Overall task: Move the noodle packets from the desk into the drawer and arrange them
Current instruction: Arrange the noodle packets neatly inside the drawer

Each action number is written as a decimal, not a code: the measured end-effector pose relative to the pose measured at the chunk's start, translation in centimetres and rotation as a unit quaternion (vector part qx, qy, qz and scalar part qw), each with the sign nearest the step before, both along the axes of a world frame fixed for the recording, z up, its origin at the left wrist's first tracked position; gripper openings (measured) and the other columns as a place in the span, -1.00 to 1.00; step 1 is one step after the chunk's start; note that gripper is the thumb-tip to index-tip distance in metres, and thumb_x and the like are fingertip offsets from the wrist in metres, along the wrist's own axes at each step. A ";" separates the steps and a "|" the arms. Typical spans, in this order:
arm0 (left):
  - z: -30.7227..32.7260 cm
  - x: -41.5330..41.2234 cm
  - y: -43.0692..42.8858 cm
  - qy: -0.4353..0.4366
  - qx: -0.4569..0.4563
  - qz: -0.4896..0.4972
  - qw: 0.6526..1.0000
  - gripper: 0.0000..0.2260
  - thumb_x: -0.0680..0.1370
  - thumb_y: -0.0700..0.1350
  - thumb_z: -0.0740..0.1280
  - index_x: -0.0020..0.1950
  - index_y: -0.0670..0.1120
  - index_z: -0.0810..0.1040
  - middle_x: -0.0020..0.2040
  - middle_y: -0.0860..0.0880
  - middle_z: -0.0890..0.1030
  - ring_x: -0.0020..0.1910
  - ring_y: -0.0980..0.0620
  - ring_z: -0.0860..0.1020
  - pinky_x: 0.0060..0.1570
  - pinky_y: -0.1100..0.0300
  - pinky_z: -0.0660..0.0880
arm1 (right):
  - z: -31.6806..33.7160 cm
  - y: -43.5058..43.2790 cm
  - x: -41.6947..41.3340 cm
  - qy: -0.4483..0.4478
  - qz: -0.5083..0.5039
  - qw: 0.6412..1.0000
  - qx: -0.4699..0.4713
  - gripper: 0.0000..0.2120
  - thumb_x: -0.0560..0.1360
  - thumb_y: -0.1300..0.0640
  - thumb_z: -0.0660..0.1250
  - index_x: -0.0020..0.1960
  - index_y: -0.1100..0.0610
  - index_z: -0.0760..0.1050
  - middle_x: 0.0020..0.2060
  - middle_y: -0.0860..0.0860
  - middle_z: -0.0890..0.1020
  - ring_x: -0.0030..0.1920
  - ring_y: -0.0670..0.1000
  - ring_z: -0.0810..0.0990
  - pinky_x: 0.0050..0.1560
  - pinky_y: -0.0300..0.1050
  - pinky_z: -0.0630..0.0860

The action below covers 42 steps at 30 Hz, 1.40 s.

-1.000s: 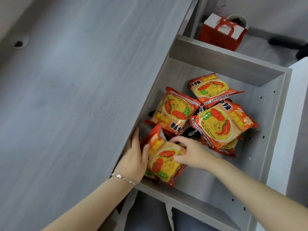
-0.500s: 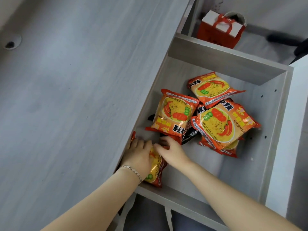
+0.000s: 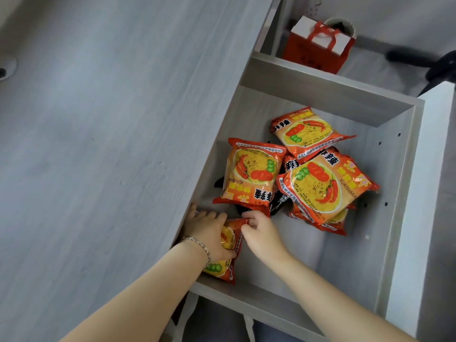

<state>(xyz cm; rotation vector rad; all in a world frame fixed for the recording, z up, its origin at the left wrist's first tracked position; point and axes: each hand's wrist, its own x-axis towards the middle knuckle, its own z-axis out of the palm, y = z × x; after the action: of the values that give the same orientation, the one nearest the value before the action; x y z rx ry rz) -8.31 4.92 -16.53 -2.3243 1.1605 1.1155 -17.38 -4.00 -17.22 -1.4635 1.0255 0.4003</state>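
Observation:
An open grey drawer (image 3: 392, 218) holds several orange noodle packets. One packet (image 3: 228, 255) stands on edge in the near left corner, against the drawer's left wall. My left hand (image 3: 209, 230) presses flat on its face, and my right hand (image 3: 261, 230) pinches its top corner. Another packet (image 3: 251, 174) lies just beyond the hands. Further right, a packet (image 3: 323, 186) lies on top of a loose pile, with one more (image 3: 306, 132) behind it. A dark packet (image 3: 278, 203) peeks out from under the pile.
The grey desk top (image 3: 98, 144) fills the left side, with a cable hole (image 3: 5, 67) at its far left. A red gift bag (image 3: 318, 48) stands on the floor beyond the drawer. A white panel (image 3: 429, 193) borders the drawer's right.
Both hands pushed the held packet left and down into the near left corner of the drawer, turning it from tilted to standing on edge against the wall.

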 end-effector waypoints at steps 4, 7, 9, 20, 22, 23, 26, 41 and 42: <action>0.2 0.0 -0.4 0.000 0.031 0.003 1.000 -0.29 0.35 0.31 0.32 0.41 0.04 0.26 0.37 -0.03 0.42 0.39 -0.09 0.34 0.48 -0.11 -0.17 | 3.3 -1.8 0.6 -0.130 0.093 0.921 -0.356 -0.70 0.48 0.18 0.29 0.21 0.12 0.48 0.14 0.03 0.50 0.17 0.01 0.50 0.17 -0.14 0.50; 0.6 -0.2 -0.7 -0.011 0.057 -0.001 0.998 -0.26 0.37 0.29 0.32 0.46 0.03 0.20 0.41 -0.08 0.35 0.43 -0.12 0.27 0.48 -0.10 -0.17 | 2.5 -4.1 3.1 -0.059 0.252 0.866 -0.428 -0.27 0.38 -0.10 0.40 0.44 0.08 0.18 0.44 0.19 0.22 0.47 0.21 0.15 0.44 0.12 0.20; 0.7 -0.2 -0.5 -0.006 0.086 -0.007 0.996 -0.18 0.37 0.28 0.34 0.50 0.00 0.11 0.48 -0.11 0.25 0.49 -0.13 0.16 0.50 -0.08 -0.16 | 1.1 -5.2 4.1 0.034 0.363 0.829 -0.424 0.00 0.31 -0.22 0.42 0.51 0.03 -0.10 0.51 0.26 -0.04 0.51 0.31 -0.12 0.48 0.24 -0.04; 4.6 0.0 -3.6 0.288 -0.302 0.651 0.634 -0.71 0.44 -0.04 0.43 0.12 -0.12 0.58 0.01 -0.06 0.68 -0.02 0.00 0.64 -0.03 0.15 0.58 | 3.1 -5.3 1.9 -0.053 0.254 0.894 -0.366 0.04 0.21 -0.25 0.42 0.49 0.03 -0.05 0.38 0.14 0.19 0.43 0.18 0.16 0.45 0.15 0.11; 5.3 -0.6 -4.4 0.248 -0.345 0.642 0.638 -0.79 0.42 -0.13 0.46 0.03 -0.12 0.61 -0.14 -0.02 0.69 -0.16 0.06 0.66 -0.26 0.31 0.60 | 4.3 -4.5 0.9 -0.071 0.229 0.915 -0.325 0.09 0.20 -0.26 0.43 0.50 0.02 -0.11 0.39 0.11 0.16 0.44 0.14 0.12 0.47 0.13 0.08; 5.6 -0.8 -4.5 0.207 -0.361 0.629 0.656 -0.81 0.42 -0.17 0.46 0.01 -0.11 0.60 -0.18 0.01 0.67 -0.21 0.11 0.64 -0.35 0.38 0.57 | 4.9 -4.3 0.3 -0.074 0.228 0.923 -0.301 0.11 0.20 -0.29 0.43 0.50 0.02 -0.14 0.40 0.10 0.13 0.45 0.12 0.09 0.48 0.12 0.06; 6.4 -0.8 -4.0 0.147 -0.391 0.563 0.713 -0.83 0.34 -0.21 0.43 -0.09 -0.13 0.59 -0.25 0.02 0.65 -0.22 0.09 0.62 -0.26 0.25 0.56 | 5.8 -4.9 -1.4 -0.121 0.206 0.926 -0.294 0.07 0.21 -0.36 0.38 0.50 0.03 -0.06 0.39 0.05 0.14 0.43 0.02 0.08 0.48 0.02 0.11; 2.3 -1.8 -2.3 0.076 -0.197 0.254 0.944 -0.63 0.58 0.09 0.17 0.36 0.00 0.38 0.31 0.01 0.45 0.24 0.03 0.48 0.23 0.15 0.41 | -0.7 -6.3 -7.7 0.018 0.293 0.937 -0.189 -0.67 0.54 -0.13 0.14 0.10 0.04 0.52 -0.05 0.01 0.67 0.01 0.03 0.61 0.02 -0.03 0.51; 1.7 -1.8 -2.0 0.052 -0.153 0.202 0.966 -0.60 0.58 0.10 0.17 0.38 0.00 0.35 0.35 0.00 0.43 0.28 0.01 0.44 0.30 0.11 0.36 | -1.4 -5.9 -8.0 0.033 0.285 0.939 -0.188 -0.67 0.55 -0.13 0.13 0.12 0.04 0.51 -0.04 0.03 0.68 0.03 0.06 0.60 0.05 -0.04 0.49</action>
<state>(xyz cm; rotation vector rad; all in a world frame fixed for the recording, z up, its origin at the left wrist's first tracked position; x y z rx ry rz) -10.07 2.89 -14.85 -2.8688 0.9727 1.2787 -25.39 -9.92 -18.64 -2.1130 0.7358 0.6967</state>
